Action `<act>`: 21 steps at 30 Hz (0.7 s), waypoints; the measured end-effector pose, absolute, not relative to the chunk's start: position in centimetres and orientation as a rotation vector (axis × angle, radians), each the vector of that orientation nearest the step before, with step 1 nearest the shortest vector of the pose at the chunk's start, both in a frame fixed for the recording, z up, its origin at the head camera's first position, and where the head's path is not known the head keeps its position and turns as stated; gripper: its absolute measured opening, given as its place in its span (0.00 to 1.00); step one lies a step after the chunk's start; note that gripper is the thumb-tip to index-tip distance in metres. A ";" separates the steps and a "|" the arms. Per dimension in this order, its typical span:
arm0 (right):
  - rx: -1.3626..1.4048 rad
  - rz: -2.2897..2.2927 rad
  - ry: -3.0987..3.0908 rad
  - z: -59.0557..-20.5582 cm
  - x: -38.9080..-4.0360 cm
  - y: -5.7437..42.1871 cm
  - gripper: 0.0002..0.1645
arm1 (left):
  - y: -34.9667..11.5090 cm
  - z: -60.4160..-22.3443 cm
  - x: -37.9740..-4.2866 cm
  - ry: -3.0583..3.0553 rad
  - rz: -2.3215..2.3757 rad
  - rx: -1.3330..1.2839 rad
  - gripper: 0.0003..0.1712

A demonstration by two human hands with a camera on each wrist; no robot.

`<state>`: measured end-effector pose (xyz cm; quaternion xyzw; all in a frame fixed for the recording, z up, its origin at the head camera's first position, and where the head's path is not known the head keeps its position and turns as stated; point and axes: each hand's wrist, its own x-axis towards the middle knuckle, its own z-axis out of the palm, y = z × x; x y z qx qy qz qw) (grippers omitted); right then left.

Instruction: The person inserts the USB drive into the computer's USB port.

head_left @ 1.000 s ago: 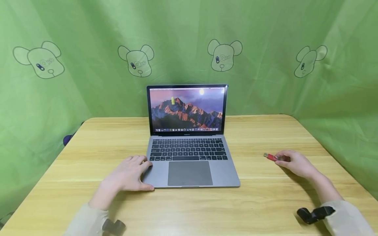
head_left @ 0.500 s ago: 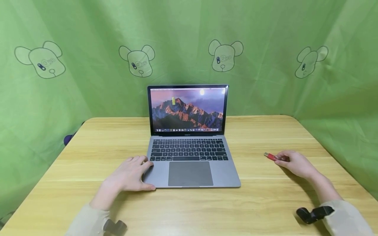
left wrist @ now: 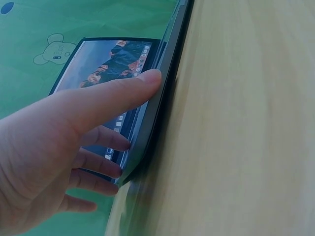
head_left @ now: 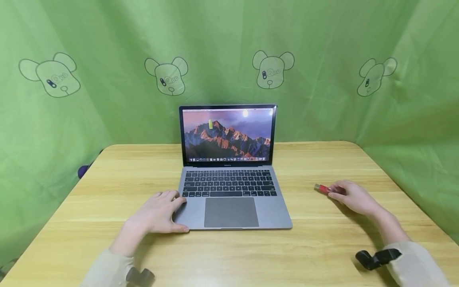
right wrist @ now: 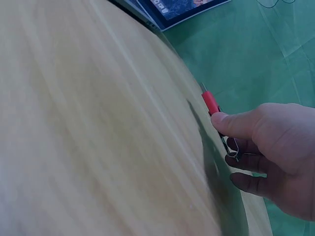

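Note:
An opened silver laptop (head_left: 229, 213) stands in the middle of the wooden table, its screen (head_left: 227, 137) lit with a mountain picture. My left hand (head_left: 157, 215) rests at its near left corner, the straight thumb (left wrist: 142, 81) on the front edge and the other fingers spread along the left side. To the right of the laptop, my right hand (head_left: 353, 197) pinches a red USB flash drive (head_left: 322, 189) between thumb and fingers, its metal plug towards the laptop. In the right wrist view, a small metal ring (right wrist: 235, 152) hangs from the drive's rear end, below the thumb.
The wooden table (head_left: 251, 259) reaches back to a green curtain (head_left: 222, 32) with mouse-like head drawings. A black wrist camera (head_left: 378, 258) sits on the right sleeve, another dark one (head_left: 140, 276) on the left. A dark purple object (head_left: 83, 171) shows beyond the table's left edge.
Within the last half second, my right hand has moved slightly left with the flash drive, towards the laptop. The left hand stays on the laptop's corner.

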<state>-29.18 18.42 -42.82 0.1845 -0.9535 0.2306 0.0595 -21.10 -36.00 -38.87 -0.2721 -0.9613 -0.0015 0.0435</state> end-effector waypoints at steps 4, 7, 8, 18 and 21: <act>0.574 0.716 -2.869 -42.5 -29.4 18.1 0.08 | -36.0 -38.8 -21.1 -2.936 -0.004 -0.835 0.49; 0.582 0.744 -2.859 -42.3 -29.6 17.8 0.08 | -36.0 -38.9 -21.1 -2.936 -0.010 -0.835 0.49; 0.583 0.756 -2.859 -42.3 -29.7 17.7 0.07 | -36.0 -38.9 -21.1 -2.935 -0.012 -0.835 0.49; 0.513 0.858 -2.880 -42.0 -30.3 17.1 0.15 | -36.1 -39.1 -21.2 -2.933 -0.010 -0.830 0.49; 0.490 0.939 -2.880 -42.0 -30.5 16.9 0.19 | -36.1 -39.1 -21.2 -2.928 -0.018 -0.832 0.49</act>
